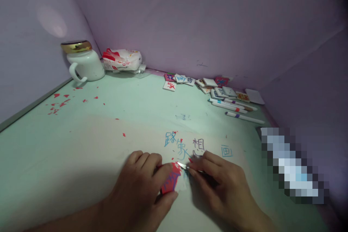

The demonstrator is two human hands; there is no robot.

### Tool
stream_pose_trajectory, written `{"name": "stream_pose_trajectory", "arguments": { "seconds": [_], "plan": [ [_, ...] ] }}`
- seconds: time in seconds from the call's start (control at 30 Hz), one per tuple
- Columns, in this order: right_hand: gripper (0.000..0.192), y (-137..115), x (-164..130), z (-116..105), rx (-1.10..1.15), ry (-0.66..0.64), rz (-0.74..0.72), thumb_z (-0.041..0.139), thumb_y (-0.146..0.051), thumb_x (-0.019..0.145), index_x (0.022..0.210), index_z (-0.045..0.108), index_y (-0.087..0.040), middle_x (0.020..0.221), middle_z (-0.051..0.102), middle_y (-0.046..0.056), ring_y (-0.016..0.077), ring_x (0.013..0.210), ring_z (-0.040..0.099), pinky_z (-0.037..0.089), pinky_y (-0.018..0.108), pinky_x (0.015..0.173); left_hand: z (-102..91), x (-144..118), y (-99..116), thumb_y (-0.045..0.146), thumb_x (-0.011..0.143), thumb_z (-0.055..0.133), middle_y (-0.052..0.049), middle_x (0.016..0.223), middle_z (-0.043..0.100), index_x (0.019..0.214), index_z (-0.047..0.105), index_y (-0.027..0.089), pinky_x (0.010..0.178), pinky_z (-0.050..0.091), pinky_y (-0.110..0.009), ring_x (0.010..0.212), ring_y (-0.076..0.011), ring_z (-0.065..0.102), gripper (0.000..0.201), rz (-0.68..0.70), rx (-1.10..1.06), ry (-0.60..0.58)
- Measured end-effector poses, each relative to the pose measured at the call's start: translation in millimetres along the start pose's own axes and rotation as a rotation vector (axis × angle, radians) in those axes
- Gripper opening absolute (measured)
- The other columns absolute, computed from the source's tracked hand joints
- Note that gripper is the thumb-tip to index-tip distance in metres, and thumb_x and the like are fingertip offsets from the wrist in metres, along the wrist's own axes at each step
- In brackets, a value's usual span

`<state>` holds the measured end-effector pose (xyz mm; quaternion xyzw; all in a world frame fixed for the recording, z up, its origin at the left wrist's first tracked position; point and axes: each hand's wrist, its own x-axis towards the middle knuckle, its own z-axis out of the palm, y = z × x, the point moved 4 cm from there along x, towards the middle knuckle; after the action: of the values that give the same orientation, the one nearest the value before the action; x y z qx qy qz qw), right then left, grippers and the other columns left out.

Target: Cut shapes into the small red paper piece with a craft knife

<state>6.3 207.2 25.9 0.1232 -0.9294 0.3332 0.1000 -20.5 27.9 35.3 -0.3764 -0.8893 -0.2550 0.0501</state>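
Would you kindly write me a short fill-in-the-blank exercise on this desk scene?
1. The left hand holds down a small ____ block.
2. The right hand holds a small ____ against the block.
3. The white mug has a ____ lid.
4. The markers lie on the ____ side of the desk.

Missing words: red; knife; gold; right

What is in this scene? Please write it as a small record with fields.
Left hand: left hand pins a red block to the table
Right hand: right hand holds a small knife, blade tip at the block's top edge
Table surface: blue written characters, red scraps
Far left: white mug, gold lid
Far right: tiles, markers
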Motion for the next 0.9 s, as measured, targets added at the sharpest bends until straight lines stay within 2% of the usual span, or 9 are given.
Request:
{"name": "stream_pose_trajectory", "arguments": {
  "seconds": [0.17, 0.37, 0.57, 0.67, 0.9],
  "plan": [
    [0.018, 0, -3, 0, 0.092, -0.063, 0.054, 0.052, -0.023, 0.089, 0.086, 0.069, -0.021, 0.07, 0.061, 0.001, 0.0129, 0.059, 0.057, 0.043, 0.026, 0.054, -0.1, -2, 0, 0.02, 0.077, 0.059, -0.004, 0.085, 0.056, 0.096, 0.059, 0.022, 0.069, 0.04, -0.041, 0.074, -0.0227, 0.047, 0.019, 0.002, 0.0, -0.021],
    [0.015, 1, 0, 1, 0.096, 0.105, 0.121, 0.054, -0.025, 0.09, 0.086, 0.068, -0.023, 0.067, 0.06, -0.001, 0.011, 0.056, 0.057, 0.042, 0.022, 0.049, 0.4, 0, 0, 0.017, 0.075, 0.058, -0.004, 0.086, 0.056, 0.096, 0.059, 0.021, 0.07, 0.04, -0.04, 0.075, -0.0224, 0.047, 0.021, 0.009, -0.012, -0.027],
    [0.015, -9, 4, 6, -0.072, 0.12, 0.034, 0.055, -0.022, 0.087, 0.084, 0.069, -0.021, 0.069, 0.062, 0.001, 0.0133, 0.058, 0.057, 0.04, 0.024, 0.049, 0.3, 0, 0, 0.018, 0.078, 0.055, -0.004, 0.085, 0.055, 0.095, 0.058, 0.02, 0.068, 0.04, -0.04, 0.074, -0.0223, 0.046, 0.017, 0.022, -0.025, -0.027],
    [0.017, -11, 5, 5, -0.1, 0.104, 0.019, 0.054, -0.022, 0.087, 0.083, 0.07, -0.021, 0.067, 0.06, 0.001, 0.0132, 0.056, 0.056, 0.039, 0.024, 0.049, -0.1, 0, 0, 0.018, 0.079, 0.054, -0.004, 0.085, 0.054, 0.096, 0.057, 0.02, 0.068, 0.04, -0.041, 0.074, -0.0223, 0.046, 0.017, 0.026, -0.026, -0.015],
    [0.016, -9, 4, 5, 0.014, 0.029, 0.049, 0.054, -0.024, 0.089, 0.082, 0.068, -0.021, 0.066, 0.059, 0.0, 0.0122, 0.056, 0.055, 0.039, 0.024, 0.05, 0.5, 0, -1, 0.02, 0.079, 0.055, -0.004, 0.084, 0.055, 0.095, 0.059, 0.021, 0.068, 0.04, -0.041, 0.074, -0.0224, 0.046, 0.017, 0.014, -0.013, -0.03]
  ]
}}
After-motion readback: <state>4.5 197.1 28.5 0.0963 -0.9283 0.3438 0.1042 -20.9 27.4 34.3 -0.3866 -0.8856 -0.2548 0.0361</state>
